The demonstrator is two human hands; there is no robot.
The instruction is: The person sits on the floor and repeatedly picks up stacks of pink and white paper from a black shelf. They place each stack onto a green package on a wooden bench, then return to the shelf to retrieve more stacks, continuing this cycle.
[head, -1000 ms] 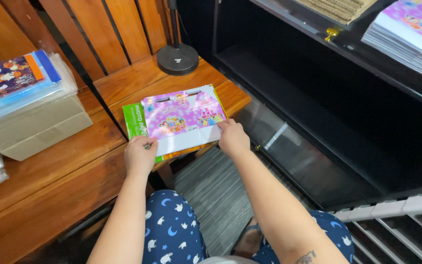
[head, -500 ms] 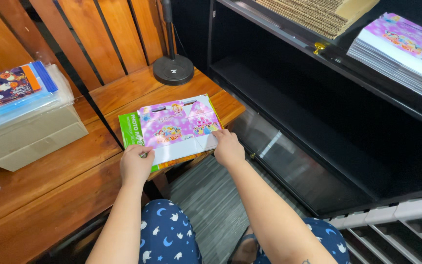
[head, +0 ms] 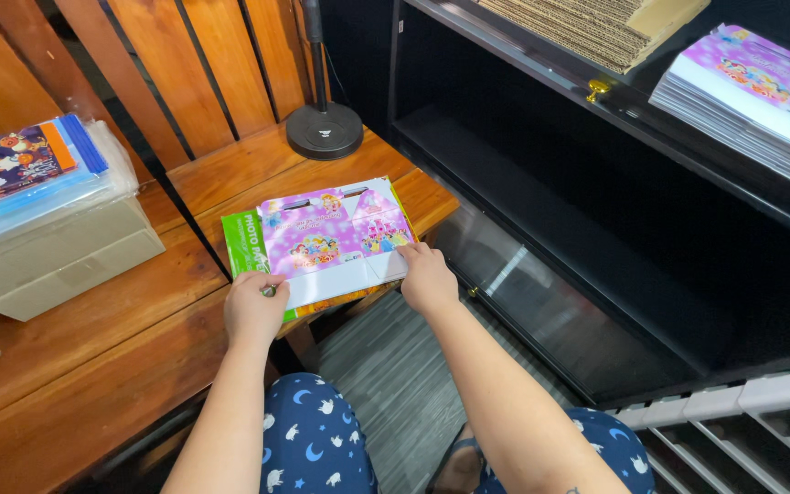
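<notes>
While flat on the wooden table (head: pixel 139 311), pink printed carton (head: pixel 336 236), left grip (head: pixel 253 309) and right grip (head: pixel 425 274) pinching its near edge

1. Views: 1 head-worn camera, above the wooden bench (head: pixel 93 366).
2. Direction: faces steeply down and forward over the bench's front edge.
3. Range: close; forearms rise from the bottom edge.
4. Coverage: black shelving (head: pixel 596 229) stands right of the bench; no 2nd view shares it.
</notes>
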